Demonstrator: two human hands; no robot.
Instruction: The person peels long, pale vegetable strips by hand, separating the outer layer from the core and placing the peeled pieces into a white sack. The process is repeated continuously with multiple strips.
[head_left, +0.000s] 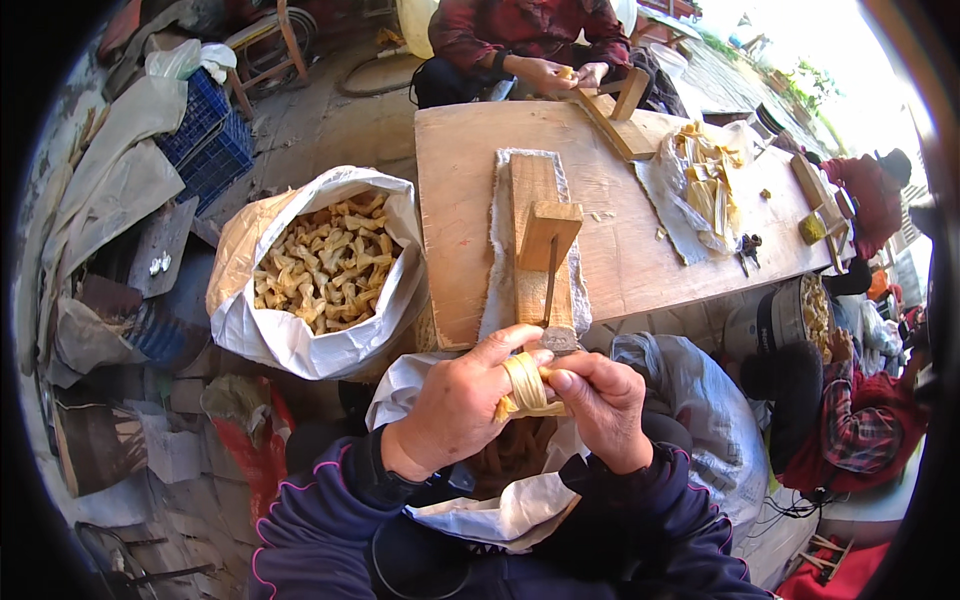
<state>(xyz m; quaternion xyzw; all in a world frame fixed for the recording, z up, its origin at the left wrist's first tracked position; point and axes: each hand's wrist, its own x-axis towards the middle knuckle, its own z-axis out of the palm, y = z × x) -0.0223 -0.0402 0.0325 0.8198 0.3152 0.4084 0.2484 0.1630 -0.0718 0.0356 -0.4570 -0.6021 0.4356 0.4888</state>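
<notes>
My left hand (461, 401) has a pale yellow, flat fibrous strip (527, 382) looped around its fingers, with a frayed end sticking out below. The fingertips of my right hand (606, 397) pinch the same strip at its right side. Just beyond both hands lies a wooden base (531, 296) with an upright wooden block (551, 234) and a thin metal rod (551, 281) slanting from the block. A worn metal plate (559, 340) covers the base's near end. Under the base is a white cloth (499, 262). Below my hands, an open white sack (499, 517) rests at my lap.
A white sack of knotted yellow pieces (322, 262) stands left of the plywood table (457, 172). Loose strips (709, 180) lie in a plastic bag at right. A co-worker's hands (555, 75) work across the table. Other people sit at right, near a filled bucket (765, 319).
</notes>
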